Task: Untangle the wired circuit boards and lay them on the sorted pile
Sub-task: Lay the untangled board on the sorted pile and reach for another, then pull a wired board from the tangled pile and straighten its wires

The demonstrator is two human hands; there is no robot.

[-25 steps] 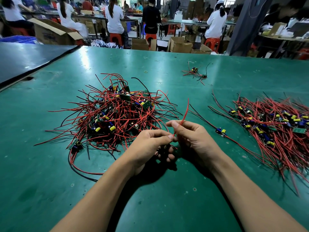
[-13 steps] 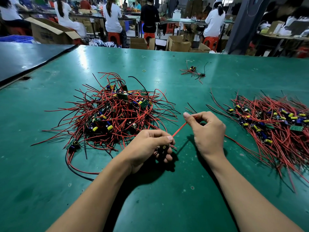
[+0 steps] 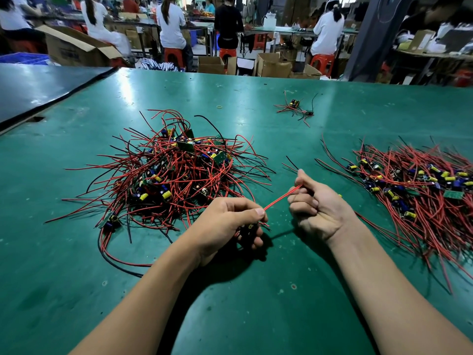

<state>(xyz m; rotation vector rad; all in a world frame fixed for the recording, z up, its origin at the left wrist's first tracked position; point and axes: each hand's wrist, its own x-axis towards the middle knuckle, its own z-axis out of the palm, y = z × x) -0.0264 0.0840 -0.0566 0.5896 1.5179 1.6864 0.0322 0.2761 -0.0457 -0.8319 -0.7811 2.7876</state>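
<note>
A tangled heap of wired circuit boards (image 3: 176, 172), red and black leads with yellow and blue capacitors, lies left of centre on the green table (image 3: 243, 308). The sorted pile (image 3: 419, 190) spreads flat at the right, its wires roughly parallel. My left hand (image 3: 225, 226) grips one small dark circuit board (image 3: 247, 230) near the heap's front edge. A red wire (image 3: 281, 197) runs taut from that board to my right hand (image 3: 317, 206), whose curled fingers pinch it. Most of the board is hidden in my left fingers.
A small separate cluster of wired boards (image 3: 295, 107) lies further back on the table, with a yellow rubber band (image 3: 219, 107) to its left. A dark table (image 3: 38, 85) adjoins at the left. Seated people and cardboard boxes (image 3: 273, 64) fill the background.
My right hand has slid along the red wire to the right, away from my left hand, pulling the wire straight and taut. My left hand stays in place holding the board.
</note>
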